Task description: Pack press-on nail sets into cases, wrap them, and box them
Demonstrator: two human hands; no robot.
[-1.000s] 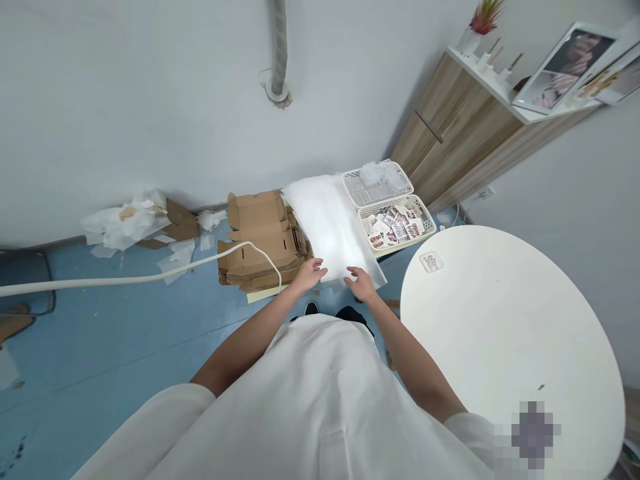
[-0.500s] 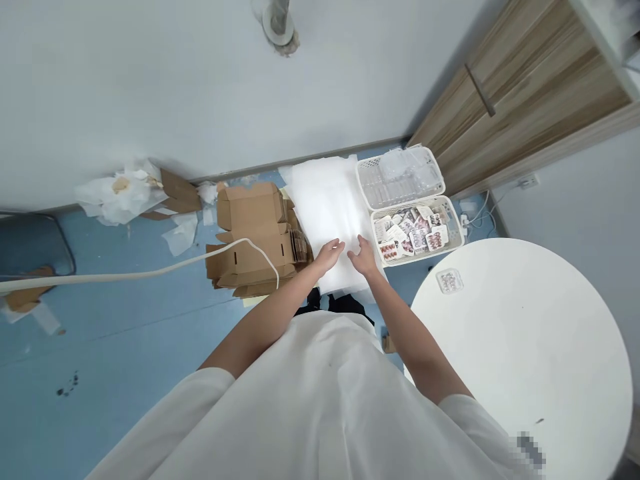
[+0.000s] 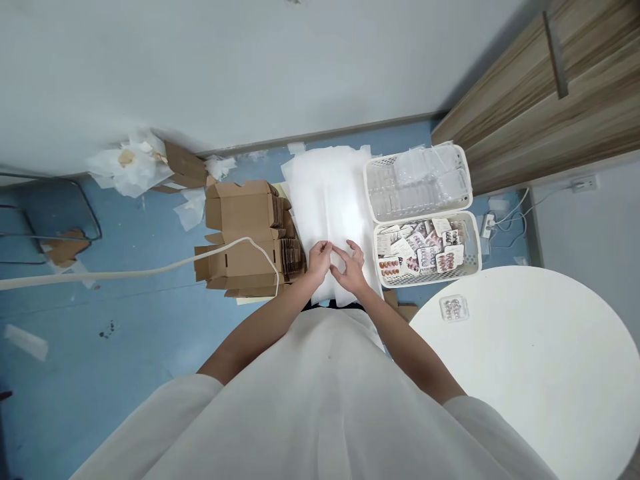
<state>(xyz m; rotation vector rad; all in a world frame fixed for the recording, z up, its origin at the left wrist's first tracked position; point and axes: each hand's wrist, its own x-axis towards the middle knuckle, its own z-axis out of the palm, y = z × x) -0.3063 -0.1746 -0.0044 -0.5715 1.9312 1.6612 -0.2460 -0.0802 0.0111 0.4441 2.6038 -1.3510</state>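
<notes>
My left hand (image 3: 319, 260) is over the near part of a stack of thin white sheets (image 3: 327, 187) that look like packing foam. Its fingers are pinched together, and what they hold, if anything, is too small to make out. Beside it is my right hand (image 3: 351, 270), fingers apart, with its index finger stretched toward the left fingertips. Close on the right, a white basket (image 3: 425, 283) holds several cards of press-on nails (image 3: 427, 257). Flattened brown cardboard boxes (image 3: 247, 213) are stacked on the left.
A second white basket (image 3: 369, 190) with clear plastic cases stands behind the first. On the right is a round white table (image 3: 540, 360) with a small clear case of nails (image 3: 454, 308). A pale cable (image 3: 150, 272) crosses the boxes. Scrap paper (image 3: 135, 170) lies by the wall.
My hands have come together, the left fingers closing into a pinch and the right index finger reaching toward them. The view has tilted down, so more of the near table edge and baskets shows.
</notes>
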